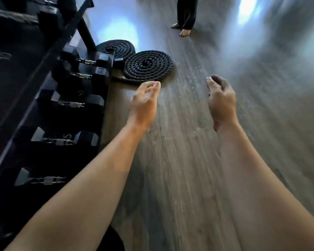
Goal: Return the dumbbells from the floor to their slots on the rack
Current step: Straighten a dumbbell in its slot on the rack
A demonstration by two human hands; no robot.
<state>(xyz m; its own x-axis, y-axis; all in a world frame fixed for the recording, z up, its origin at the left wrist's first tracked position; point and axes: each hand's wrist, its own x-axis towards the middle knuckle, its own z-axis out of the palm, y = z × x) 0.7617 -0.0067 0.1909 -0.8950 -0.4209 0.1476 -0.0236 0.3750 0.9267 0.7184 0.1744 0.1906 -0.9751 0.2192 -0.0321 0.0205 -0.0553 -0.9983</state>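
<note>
A black dumbbell rack (34, 84) runs along the left side. Several black hex dumbbells with metal handles sit in its lower row, such as one (74, 104) in the middle and one (62, 140) nearer me. My left hand (145, 104) hovers over the wood floor just right of the rack, fingers loosely curled, holding nothing. My right hand (221, 100) hangs further right, fingers also loosely curled and empty. No dumbbell shows on the floor in this blurred view.
Two coiled black battle ropes (149, 67) lie on the floor beyond the rack's end. A person's bare feet (184, 31) and dark trousers stand at the top. Grey wood floor (188, 160) spreads to the right.
</note>
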